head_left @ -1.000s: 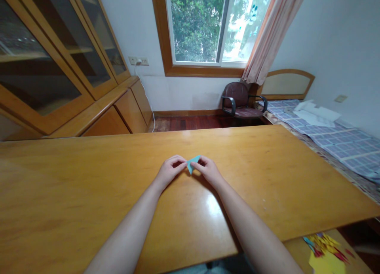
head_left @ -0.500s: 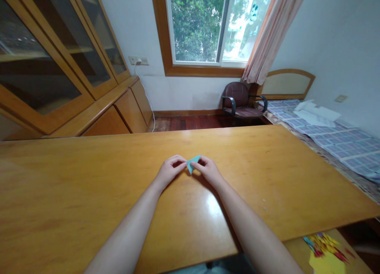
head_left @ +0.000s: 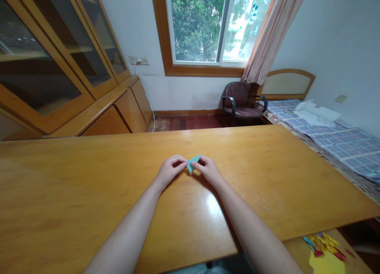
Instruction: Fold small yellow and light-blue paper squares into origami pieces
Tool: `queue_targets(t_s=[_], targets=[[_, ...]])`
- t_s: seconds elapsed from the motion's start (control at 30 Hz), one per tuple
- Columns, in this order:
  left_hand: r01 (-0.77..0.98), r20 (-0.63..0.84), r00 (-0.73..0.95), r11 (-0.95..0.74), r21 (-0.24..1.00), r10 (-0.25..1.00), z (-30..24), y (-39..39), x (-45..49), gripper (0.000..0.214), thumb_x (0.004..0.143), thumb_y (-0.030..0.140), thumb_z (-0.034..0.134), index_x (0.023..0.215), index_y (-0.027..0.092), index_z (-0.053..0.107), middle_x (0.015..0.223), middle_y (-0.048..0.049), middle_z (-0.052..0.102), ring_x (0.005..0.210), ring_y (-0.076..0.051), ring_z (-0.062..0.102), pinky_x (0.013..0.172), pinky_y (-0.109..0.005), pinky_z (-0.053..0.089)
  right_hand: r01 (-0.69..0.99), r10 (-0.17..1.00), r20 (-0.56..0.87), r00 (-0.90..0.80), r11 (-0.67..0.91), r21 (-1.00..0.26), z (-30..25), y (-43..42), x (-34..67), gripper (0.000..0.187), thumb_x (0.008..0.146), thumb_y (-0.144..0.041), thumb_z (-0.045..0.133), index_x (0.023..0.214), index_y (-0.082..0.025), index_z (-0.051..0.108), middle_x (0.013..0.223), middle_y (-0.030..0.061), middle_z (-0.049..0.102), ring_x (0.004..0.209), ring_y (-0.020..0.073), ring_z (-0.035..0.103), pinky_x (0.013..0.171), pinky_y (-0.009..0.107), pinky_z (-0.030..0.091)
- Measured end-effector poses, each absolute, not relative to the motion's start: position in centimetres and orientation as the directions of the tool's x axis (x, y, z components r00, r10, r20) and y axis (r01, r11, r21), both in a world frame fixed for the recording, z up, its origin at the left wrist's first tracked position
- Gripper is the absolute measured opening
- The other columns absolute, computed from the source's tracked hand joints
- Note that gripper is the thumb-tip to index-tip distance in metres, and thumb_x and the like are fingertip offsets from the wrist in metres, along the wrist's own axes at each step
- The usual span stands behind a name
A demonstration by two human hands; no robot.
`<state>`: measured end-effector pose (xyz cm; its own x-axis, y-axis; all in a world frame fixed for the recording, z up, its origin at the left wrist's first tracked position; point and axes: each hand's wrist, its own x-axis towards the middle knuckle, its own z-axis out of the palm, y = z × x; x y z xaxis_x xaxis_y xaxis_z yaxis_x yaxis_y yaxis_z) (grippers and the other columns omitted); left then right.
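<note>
A small folded piece of teal paper (head_left: pixel 192 162) rests on the wooden table (head_left: pixel 89 187) near its middle. My left hand (head_left: pixel 170 170) pinches the paper's left edge with curled fingers. My right hand (head_left: pixel 208 170) pinches its right side, fingers closed over it. Both hands lie on the tabletop, thumbs meeting at the paper. Much of the paper is hidden under the fingers.
A pile of coloured paper pieces (head_left: pixel 323 252) lies on a lower surface at the bottom right. Glass-door wooden cabinets (head_left: pixel 53 68) line the left wall. A dark office chair (head_left: pixel 240 102) stands under the window, and a bed (head_left: pixel 335 137) runs along the right.
</note>
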<state>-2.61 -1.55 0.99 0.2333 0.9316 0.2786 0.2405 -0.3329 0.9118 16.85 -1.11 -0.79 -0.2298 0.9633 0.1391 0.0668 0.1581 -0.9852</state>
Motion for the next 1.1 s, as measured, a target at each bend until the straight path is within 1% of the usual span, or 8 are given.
queue_targets(t_s=[0.2, 0.5, 0.77, 0.97, 1.1], targets=[[0.246, 0.267, 0.245, -0.326, 0.913, 0.932, 0.76, -1.42, -2.67, 0.019, 0.084, 0.036, 0.067, 0.078, 0.018, 0.07, 0.083, -0.0051, 0.066, 0.081, -0.019, 0.061, 0.078, -0.029, 0.047, 0.068, 0.964, 0.129, -0.234, 0.149, -0.987, -0.75, -1.15, 16.85, 0.03, 0.079, -0.047, 0.069, 0.076, -0.017, 0.066, 0.068, -0.0008, 0.061, 0.063, 0.0138, 0.05, 0.063, 0.027, 0.04], [0.25, 0.236, 0.273, -0.305, 0.919, 0.933, 0.46, -1.28, -2.87, 0.019, 0.084, 0.033, 0.065, 0.075, 0.017, 0.068, 0.08, -0.0033, 0.065, 0.079, -0.018, 0.06, 0.076, -0.028, 0.045, -0.017, 0.961, 0.137, -0.242, 0.137, -0.99, -0.75, -0.97, 16.77, 0.03, 0.08, -0.048, 0.067, 0.076, -0.018, 0.066, 0.069, -0.0007, 0.062, 0.065, 0.014, 0.052, 0.066, 0.027, 0.04], [0.264, 0.218, 0.284, -0.295, 0.918, 0.934, 0.36, -1.2, -3.03, 0.02, 0.084, 0.034, 0.065, 0.075, 0.017, 0.066, 0.079, -0.0023, 0.063, 0.077, -0.018, 0.058, 0.075, -0.027, 0.044, -0.118, 0.986, 0.073, -0.147, 0.055, -0.991, -0.01, -1.1, 16.98, 0.029, 0.076, -0.047, 0.071, 0.073, -0.018, 0.067, 0.065, -0.0016, 0.058, 0.062, 0.0126, 0.049, 0.062, 0.026, 0.039], [0.265, 0.201, 0.281, -0.278, 0.923, 0.938, 0.37, -1.16, -3.14, 0.019, 0.083, 0.034, 0.065, 0.075, 0.017, 0.066, 0.078, -0.0026, 0.064, 0.078, -0.018, 0.058, 0.075, -0.028, 0.044, -0.122, 0.996, 0.054, -0.076, 0.044, -0.992, -0.08, -1.01, 17.08, 0.029, 0.073, -0.047, 0.073, 0.072, -0.018, 0.068, 0.064, -0.0017, 0.059, 0.061, 0.0128, 0.05, 0.06, 0.026, 0.04], [0.263, 0.194, 0.276, -0.268, 0.927, 0.941, 0.58, -1.2, -3.03, 0.019, 0.083, 0.034, 0.066, 0.074, 0.017, 0.066, 0.078, -0.0026, 0.064, 0.077, -0.018, 0.058, 0.075, -0.028, 0.044, -0.118, 0.997, 0.065, -0.044, 0.059, -0.991, -0.13, -1.03, 17.12, 0.029, 0.074, -0.046, 0.071, 0.072, -0.018, 0.068, 0.063, -0.002, 0.058, 0.062, 0.0128, 0.049, 0.061, 0.026, 0.039]])
